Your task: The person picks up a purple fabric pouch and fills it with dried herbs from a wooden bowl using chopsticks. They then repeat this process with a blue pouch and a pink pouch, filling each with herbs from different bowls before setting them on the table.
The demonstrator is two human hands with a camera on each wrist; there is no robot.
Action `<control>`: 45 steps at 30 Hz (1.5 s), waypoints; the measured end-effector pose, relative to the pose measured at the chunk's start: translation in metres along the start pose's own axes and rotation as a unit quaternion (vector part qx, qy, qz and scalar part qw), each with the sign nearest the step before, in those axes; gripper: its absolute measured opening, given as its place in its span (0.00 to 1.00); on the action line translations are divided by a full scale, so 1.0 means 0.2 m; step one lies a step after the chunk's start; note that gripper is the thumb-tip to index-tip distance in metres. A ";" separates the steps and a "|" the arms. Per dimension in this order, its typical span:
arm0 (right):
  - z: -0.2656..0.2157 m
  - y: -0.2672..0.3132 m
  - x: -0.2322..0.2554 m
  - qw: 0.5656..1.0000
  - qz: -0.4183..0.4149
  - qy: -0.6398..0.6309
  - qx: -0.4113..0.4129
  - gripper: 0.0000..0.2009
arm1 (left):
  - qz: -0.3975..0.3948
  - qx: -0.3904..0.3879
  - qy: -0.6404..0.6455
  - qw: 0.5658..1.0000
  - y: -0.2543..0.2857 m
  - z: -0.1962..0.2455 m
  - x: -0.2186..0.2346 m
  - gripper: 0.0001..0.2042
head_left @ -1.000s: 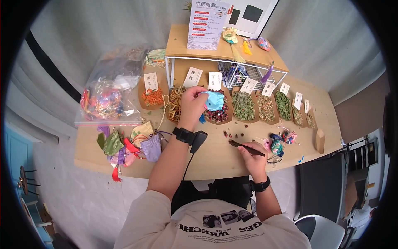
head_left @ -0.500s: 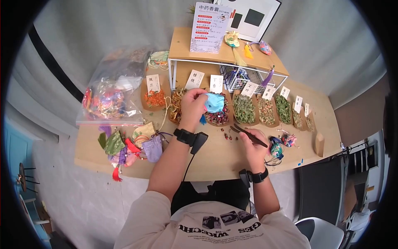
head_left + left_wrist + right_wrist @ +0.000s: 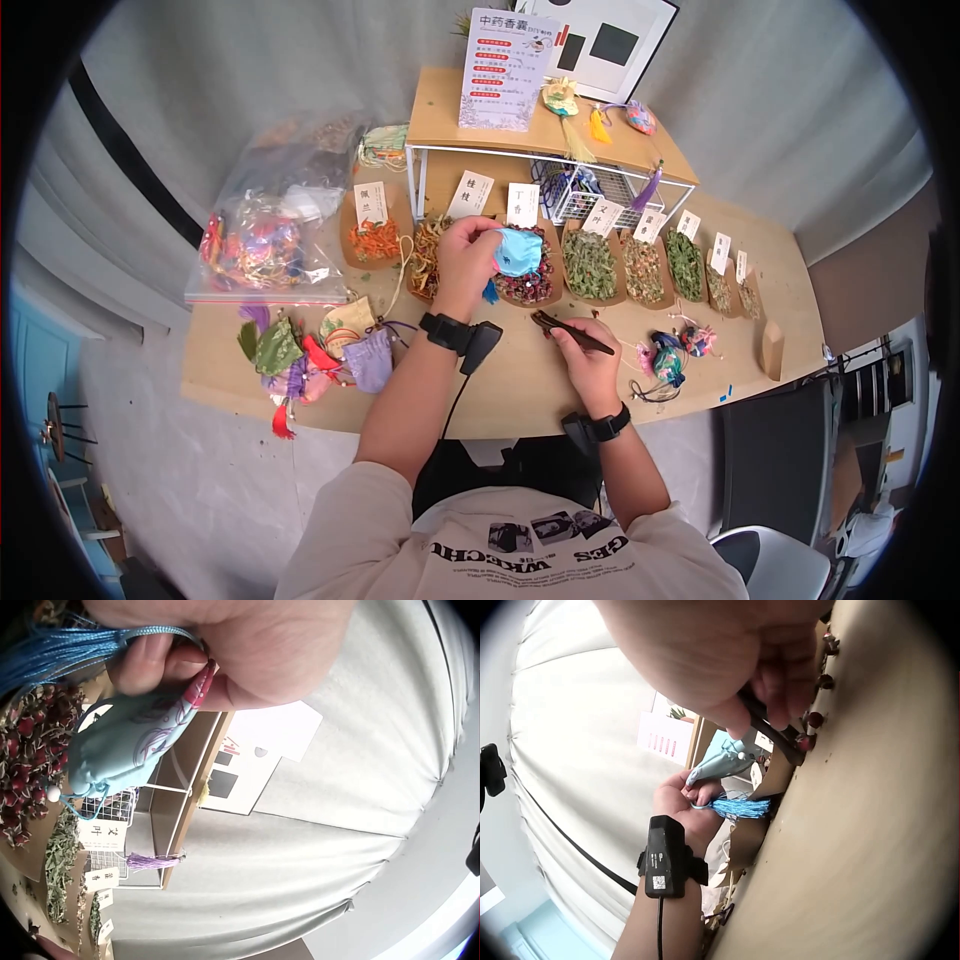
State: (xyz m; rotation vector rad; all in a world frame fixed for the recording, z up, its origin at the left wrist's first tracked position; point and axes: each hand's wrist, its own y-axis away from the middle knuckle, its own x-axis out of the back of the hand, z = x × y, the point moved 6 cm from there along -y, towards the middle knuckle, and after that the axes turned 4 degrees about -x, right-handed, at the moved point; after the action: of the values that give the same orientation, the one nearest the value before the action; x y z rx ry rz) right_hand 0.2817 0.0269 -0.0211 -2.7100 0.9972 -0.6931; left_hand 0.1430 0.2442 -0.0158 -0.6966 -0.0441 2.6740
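Clock directions: head view, 12 o'clock away from the person. The right hand [image 3: 592,370] grips dark-brown, slender tongs [image 3: 587,338], long axis running 4 to 10 o'clock, tips at 10. Small, round, dark-red dried buds [image 3: 815,720] lie on the desk [image 3: 510,402] near the tips, right hand nearer. The left hand [image 3: 467,262] pinches a light-blue cloth pouch [image 3: 519,252], at the right hand's 11 o'clock, extending from the fingers toward 3.

Pinches a small light-blue cloth bag [image 3: 518,252] in the left hand [image 3: 468,258], in front of a brown paper tray [image 3: 556,290] of dark red dried buds [image 3: 526,287]. Grips dark brown tongs [image 3: 581,337] in the right hand [image 3: 592,370], over the tan wooden table [image 3: 500,400]. Has little blue-and-pink cloth bags [image 3: 667,360] near the right hand.
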 end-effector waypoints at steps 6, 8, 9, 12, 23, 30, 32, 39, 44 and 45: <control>-0.07 0.00 0.02 1.000 0.000 -0.005 -0.004 0.09 | 0.002 0.003 -0.006 1.000 0.01 0.02 0.00 0.06; -0.13 0.00 0.04 0.999 -0.003 -0.038 -0.024 0.09 | 0.010 0.001 -0.010 1.000 0.01 0.02 0.00 0.06; -0.13 -0.01 0.04 0.999 -0.004 -0.038 -0.023 0.09 | 0.016 0.002 -0.015 1.000 0.00 0.02 0.01 0.06; -0.15 -0.08 0.06 0.999 0.030 -0.025 -0.003 0.08 | 0.016 0.004 0.007 1.000 0.01 0.02 0.00 0.06; -0.08 0.07 0.13 0.999 0.020 0.002 -0.034 0.10 | 0.007 0.002 -0.001 1.000 0.01 0.02 0.00 0.05; 0.07 0.07 0.10 0.995 0.005 -0.035 -0.097 0.09 | 0.009 0.008 0.003 1.000 0.01 0.00 0.00 0.05; 0.07 0.07 0.09 0.991 0.008 -0.068 -0.118 0.08 | 0.010 0.004 -0.002 1.000 0.00 0.00 0.00 0.05; -0.07 -0.04 0.10 0.993 0.056 -0.097 -0.030 0.08 | 0.019 0.007 -0.006 1.000 0.00 0.00 0.01 0.05; -0.03 -0.10 0.14 0.995 0.044 -0.082 -0.039 0.09 | 0.014 0.002 0.008 1.000 -0.01 0.00 0.01 0.05; -0.01 -0.08 0.16 0.997 0.030 -0.065 -0.042 0.09 | 0.011 0.011 -0.001 1.000 0.00 -0.01 0.01 0.05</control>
State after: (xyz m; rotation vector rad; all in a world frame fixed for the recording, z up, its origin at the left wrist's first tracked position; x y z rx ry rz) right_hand 0.3115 0.0187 -0.0029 -2.7428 1.0941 -0.4664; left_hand 0.1419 0.2447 -0.0179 -0.6904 -0.0067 2.6929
